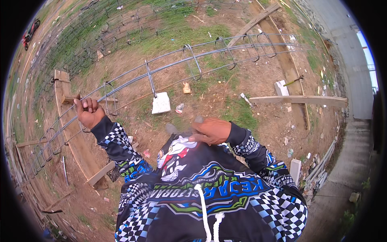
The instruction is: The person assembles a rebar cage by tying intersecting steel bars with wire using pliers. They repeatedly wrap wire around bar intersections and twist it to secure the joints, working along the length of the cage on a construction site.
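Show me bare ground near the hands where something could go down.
Mostly bare dirt lies between the right sleeve and the long plank, right of the grass. A smaller, littered patch lies between the left sleeve and the white block. It is crowded around the left hand, where the rebar cage crosses the wooden stand.

Open ground (209, 103) lies between the right grip (211, 131) and the cage (169, 66), leaving a hand room to pass, though the white block (161, 103) and a wrapper (179, 108) sit in the left part of that gap. The left grip (90, 115) is closed round a bar, with hoops (150, 78) on both sides blocking a slide along it and the board (80, 149) close by. Off right, the plank (298, 100) cuts across the way, and the slanting beam (254, 24) crowds the cage's far side.
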